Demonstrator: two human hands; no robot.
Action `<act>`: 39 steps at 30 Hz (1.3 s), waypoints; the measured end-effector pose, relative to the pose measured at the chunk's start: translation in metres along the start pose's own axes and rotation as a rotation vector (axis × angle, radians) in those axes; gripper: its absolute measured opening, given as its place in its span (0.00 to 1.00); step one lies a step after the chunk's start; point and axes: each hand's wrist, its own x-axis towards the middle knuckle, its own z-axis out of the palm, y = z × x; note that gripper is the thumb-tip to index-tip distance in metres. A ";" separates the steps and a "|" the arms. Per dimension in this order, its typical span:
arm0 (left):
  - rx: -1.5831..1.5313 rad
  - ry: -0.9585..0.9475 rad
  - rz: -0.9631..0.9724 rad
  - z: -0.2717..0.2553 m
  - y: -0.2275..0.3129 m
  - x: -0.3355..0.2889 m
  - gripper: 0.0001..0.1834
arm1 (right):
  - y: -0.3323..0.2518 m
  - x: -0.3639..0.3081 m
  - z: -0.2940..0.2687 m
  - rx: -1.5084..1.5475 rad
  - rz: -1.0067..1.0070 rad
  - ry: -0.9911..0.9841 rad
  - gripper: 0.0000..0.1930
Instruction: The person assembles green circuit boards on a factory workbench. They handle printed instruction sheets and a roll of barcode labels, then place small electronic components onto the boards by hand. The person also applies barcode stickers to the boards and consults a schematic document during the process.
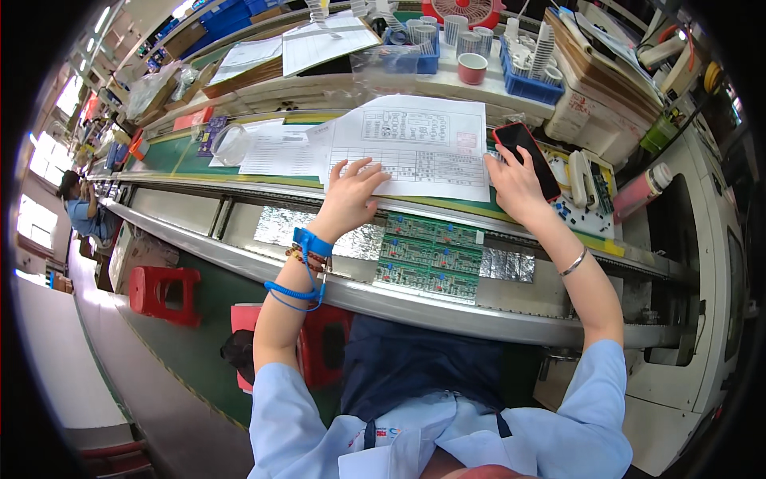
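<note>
My left hand [349, 199] rests, fingers spread, on the lower left of a large printed sheet [423, 152] with a diagram and a table. By the sheet's right edge is my right hand [517, 182], its fingers apart and reaching over a black phone [533, 156] with a red rim. Neither hand grips anything. Below the sheet, a panel of green circuit boards [431, 251] with small components lies between the conveyor rails. A blue coiled wrist strap [311, 243] is around my left wrist, and a metal bangle [573, 262] is on my right.
White papers [281, 150], a clear tape roll [230, 145] and a purple board [211, 137] lie to the left. Blue bins [531, 76] with white tubes and a red cup [472, 69] stand behind. Right are small dark parts [570, 214] and a pink bottle [642, 191]. A metal rail [351, 289] runs nearest me.
</note>
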 end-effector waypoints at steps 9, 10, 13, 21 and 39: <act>-0.109 0.397 -0.378 0.015 -0.035 0.002 0.29 | 0.003 0.015 0.007 -0.041 -0.019 0.026 0.18; -0.112 0.487 -0.519 0.017 -0.046 0.001 0.30 | -0.001 0.018 0.004 -0.025 -0.017 0.002 0.17; -0.180 0.457 -0.690 0.035 -0.068 0.003 0.32 | -0.005 0.019 -0.005 -0.009 -0.038 0.013 0.14; -0.752 0.581 -0.739 0.055 -0.083 0.035 0.24 | -0.003 0.009 0.002 0.021 0.021 0.137 0.16; -0.309 0.905 -0.558 0.054 -0.116 0.058 0.15 | 0.004 -0.025 -0.093 0.702 0.602 0.412 0.09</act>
